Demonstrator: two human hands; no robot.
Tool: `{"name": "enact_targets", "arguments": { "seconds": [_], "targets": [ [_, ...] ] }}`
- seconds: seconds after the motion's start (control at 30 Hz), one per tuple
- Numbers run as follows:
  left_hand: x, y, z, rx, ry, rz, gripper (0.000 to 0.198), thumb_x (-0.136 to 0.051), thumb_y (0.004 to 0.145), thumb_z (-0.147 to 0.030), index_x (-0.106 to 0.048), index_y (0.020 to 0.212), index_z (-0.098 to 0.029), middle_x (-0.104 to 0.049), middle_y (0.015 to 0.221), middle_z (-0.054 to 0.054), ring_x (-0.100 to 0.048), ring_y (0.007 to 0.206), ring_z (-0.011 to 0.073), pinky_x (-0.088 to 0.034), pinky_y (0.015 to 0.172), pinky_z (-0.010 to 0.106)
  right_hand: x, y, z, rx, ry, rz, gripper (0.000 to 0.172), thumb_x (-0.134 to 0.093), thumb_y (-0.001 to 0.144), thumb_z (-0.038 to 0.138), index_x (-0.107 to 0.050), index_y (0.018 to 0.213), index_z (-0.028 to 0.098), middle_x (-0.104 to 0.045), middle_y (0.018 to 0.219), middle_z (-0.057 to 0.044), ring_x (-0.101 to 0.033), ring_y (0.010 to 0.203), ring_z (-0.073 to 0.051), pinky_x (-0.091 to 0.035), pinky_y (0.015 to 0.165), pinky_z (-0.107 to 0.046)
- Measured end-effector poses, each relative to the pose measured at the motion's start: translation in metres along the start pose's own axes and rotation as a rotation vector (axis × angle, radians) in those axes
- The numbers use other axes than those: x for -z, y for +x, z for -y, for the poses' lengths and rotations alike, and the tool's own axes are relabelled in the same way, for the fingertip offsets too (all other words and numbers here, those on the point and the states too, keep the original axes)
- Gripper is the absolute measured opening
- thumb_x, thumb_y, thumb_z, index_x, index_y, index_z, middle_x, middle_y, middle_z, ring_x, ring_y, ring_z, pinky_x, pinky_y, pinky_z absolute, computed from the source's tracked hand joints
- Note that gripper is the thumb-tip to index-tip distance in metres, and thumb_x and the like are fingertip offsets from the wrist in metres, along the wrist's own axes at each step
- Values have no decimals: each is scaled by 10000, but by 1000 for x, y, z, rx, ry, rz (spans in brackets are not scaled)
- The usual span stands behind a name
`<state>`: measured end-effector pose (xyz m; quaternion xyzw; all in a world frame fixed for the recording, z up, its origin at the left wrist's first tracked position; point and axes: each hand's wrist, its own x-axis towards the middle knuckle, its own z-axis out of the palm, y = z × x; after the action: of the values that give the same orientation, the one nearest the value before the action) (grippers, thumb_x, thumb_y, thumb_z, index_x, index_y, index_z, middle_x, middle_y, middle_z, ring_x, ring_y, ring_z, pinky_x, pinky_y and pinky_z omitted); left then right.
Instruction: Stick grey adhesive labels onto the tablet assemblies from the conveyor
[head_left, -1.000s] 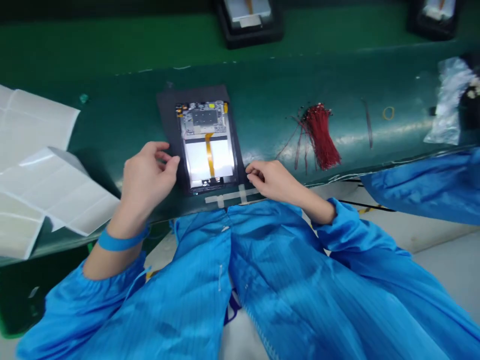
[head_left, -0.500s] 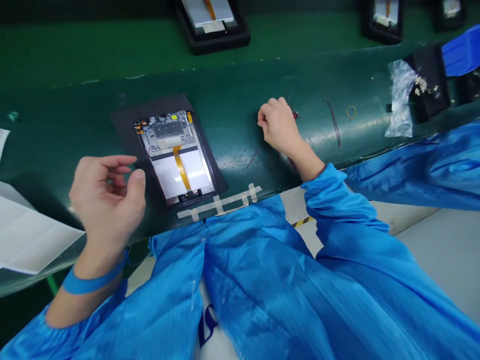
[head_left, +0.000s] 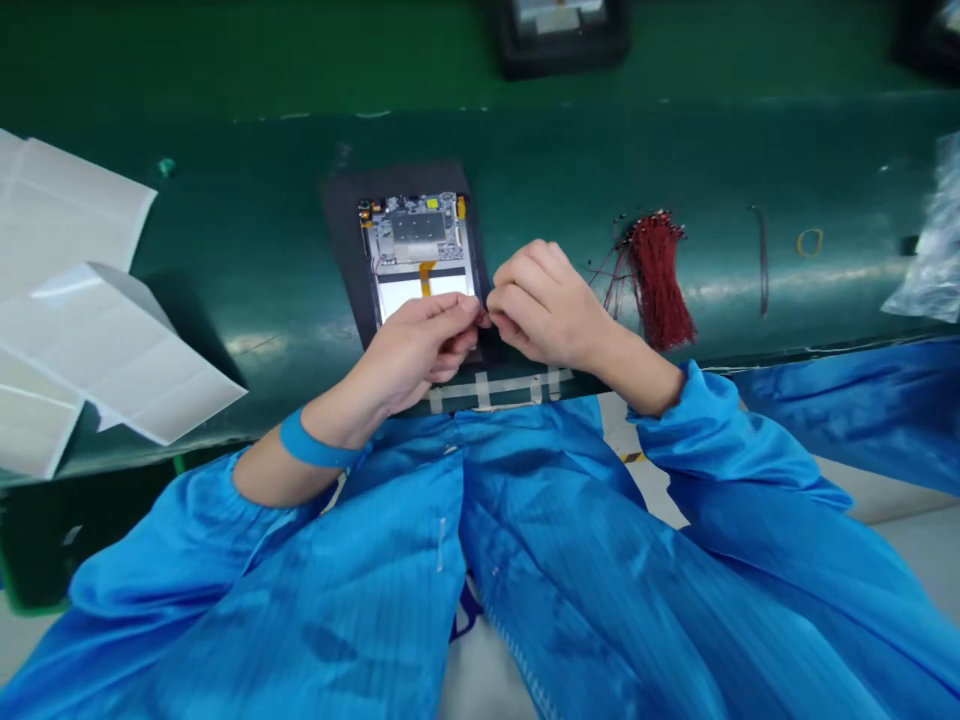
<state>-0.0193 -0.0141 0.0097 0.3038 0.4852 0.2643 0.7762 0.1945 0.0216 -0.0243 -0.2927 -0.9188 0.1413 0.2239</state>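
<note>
An opened tablet lies on a dark mat, its circuit board and an orange ribbon cable showing. My left hand covers its lower part, thumb and index finger pinched at the tablet's right edge. Fingertips almost meet there with those of my right hand, which is also closed in a pinch. A tiny dark reddish thing shows between the two pinches, too small to name. Right of my right hand lies a bundle of thin red wires, several strands straggling to its left.
White sheets lie at the left. A separate dark wire, a rubber band and a clear plastic bag lie to the right. Behind stands a black tray. Pale tape strips mark the table's front edge.
My right hand has come left from the red wires, uncovering the bundle. My left hand has moved right over the tablet and closed into a pinch. The view has shifted left.
</note>
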Motion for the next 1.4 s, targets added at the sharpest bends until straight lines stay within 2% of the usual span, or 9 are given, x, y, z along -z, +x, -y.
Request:
{"name": "enact_targets", "arguments": {
  "seconds": [0.1,0.27,0.43,0.5,0.57,0.8,1.03,1.27,1.4],
  "targets": [
    [10,-9,-6,-125,165,-59,351,-812,845,-427,-556,806,-190,-370,587,-49,-248,458,54,-166,419,201,-4,8,16,-93,207,-27,222,-397,1124,343,-571,1056,222,-611,1004,-46,-576,978,-218,-457,941,-440],
    [25,-31,3,-388,628,-212,189,-685,948,-346,-677,896,-165,-619,730,25,-515,609,117,-385,548,241,-9,10,37,-167,445,-101,151,-533,1053,251,-602,926,206,-610,864,-7,-554,811,-154,-436,776,-312],
    [47,-50,46,-777,1062,-527,160,-666,959,-238,-691,1109,-186,-670,915,64,-601,775,188,-481,716,337,-27,-15,48,-108,228,28,241,-523,1066,224,-669,877,189,-641,860,-45,-553,815,-181,-413,761,-331],
    [55,-55,64,-931,1193,-558,141,-662,950,-212,-699,1084,-188,-670,1032,110,-621,935,247,-505,811,398,-35,-24,52,-96,126,67,272,-501,1076,219,-682,876,183,-653,860,-58,-550,816,-192,-414,753,-335],
    [60,-57,80,-1000,1283,-543,162,-671,933,-199,-710,1091,-197,-656,1146,138,-603,1064,292,-511,879,445,-39,-28,56,-93,43,88,281,-489,1072,197,-687,874,179,-654,871,-71,-539,826,-203,-413,745,-336],
    [56,-53,108,-1072,1394,-532,288,-706,898,-170,-720,1179,-234,-593,1360,137,-520,1262,337,-503,1013,522,-37,-27,63,-72,-61,137,306,-440,1079,143,-690,906,167,-666,923,-92,-530,884,-216,-385,711,-336],
    [53,-49,109,-1102,1454,-450,423,-679,913,-170,-714,1323,-271,-573,1459,130,-510,1328,329,-495,1048,495,-39,-29,64,-70,-40,121,271,-457,1051,114,-662,886,178,-655,921,-90,-548,900,-220,-424,730,-331],
    [50,-47,110,-1004,1471,-451,358,-672,949,-206,-753,1287,-292,-651,1405,121,-543,1268,313,-460,1018,485,-39,-27,68,-55,-64,79,278,-459,1050,111,-681,889,161,-671,906,-95,-569,887,-217,-434,715,-316],
    [35,-47,104,-969,1485,-472,284,-632,969,-197,-768,1212,-255,-681,1402,129,-561,1264,325,-428,1010,502,-26,-23,70,-149,-47,197,235,-480,1067,167,-710,1020,156,-707,985,-102,-597,908,-225,-364,655,-329]
  ]
}}
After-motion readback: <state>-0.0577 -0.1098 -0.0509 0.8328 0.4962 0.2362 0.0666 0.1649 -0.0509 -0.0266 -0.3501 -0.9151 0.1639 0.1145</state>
